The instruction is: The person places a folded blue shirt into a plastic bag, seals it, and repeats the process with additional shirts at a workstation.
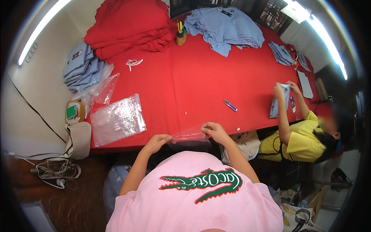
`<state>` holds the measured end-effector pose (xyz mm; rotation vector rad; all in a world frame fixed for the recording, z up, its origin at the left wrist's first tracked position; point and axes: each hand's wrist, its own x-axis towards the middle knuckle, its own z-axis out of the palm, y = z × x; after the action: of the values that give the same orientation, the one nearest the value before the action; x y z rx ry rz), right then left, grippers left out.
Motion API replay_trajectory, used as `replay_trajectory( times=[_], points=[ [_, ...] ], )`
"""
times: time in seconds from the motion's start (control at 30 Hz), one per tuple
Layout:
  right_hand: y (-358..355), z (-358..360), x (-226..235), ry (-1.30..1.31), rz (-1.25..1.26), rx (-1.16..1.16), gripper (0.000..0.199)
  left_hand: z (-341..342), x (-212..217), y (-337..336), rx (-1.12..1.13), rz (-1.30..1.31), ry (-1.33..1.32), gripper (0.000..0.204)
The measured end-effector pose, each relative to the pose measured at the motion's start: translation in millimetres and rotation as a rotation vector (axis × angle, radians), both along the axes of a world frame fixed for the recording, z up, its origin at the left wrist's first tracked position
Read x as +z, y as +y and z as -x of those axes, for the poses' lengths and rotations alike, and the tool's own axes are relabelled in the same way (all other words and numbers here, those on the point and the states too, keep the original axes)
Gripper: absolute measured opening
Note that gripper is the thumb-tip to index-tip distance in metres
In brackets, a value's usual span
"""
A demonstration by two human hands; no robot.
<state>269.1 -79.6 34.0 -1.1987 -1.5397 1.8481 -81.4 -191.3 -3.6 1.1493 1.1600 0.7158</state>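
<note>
Between my two hands a clear plastic bag (pixel 189 135) is stretched at the front edge of the red-covered table. My left hand (pixel 159 142) pinches its left end, and my right hand (pixel 215 131) grips the right end. Nothing can be seen inside the bag. Left of my left hand, a stack of flat clear plastic bags (pixel 118 120) lies on the cloth. Farther right on the table rests a pair of blue thread snips (pixel 230 105).
Folded blue shirts (pixel 79 63) are piled at the far left beside a red fabric heap (pixel 129 27). More blue shirts (pixel 226 29) lie at the back. To the right, a person in yellow (pixel 297 137) handles a folded blue shirt (pixel 279 102). Cables (pixel 58 172) lie at the lower left.
</note>
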Motion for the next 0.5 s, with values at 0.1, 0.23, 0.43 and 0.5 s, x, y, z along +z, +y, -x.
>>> replay_trajectory(
  times=[0.1, 0.23, 0.43, 0.5],
  points=[
    [12, 12, -6, -0.023, 0.013, 0.022, 0.019, 8, -11, 10, -0.004, 0.069, -0.088, 0.042],
    [18, 38, -5, 0.017, 0.148, 0.007, 0.026, 24, -24, 11, 0.007, 0.275, -0.287, 0.046],
    [48, 32, -56, -0.682, -0.780, -0.399, 0.040, 43, -60, 9, -0.024, 0.298, -0.216, 0.044],
    [65, 13, -52, -1.024, -0.826, -0.532, 0.056, 47, -58, 12, -0.036, 0.283, -0.109, 0.040]
  ],
)
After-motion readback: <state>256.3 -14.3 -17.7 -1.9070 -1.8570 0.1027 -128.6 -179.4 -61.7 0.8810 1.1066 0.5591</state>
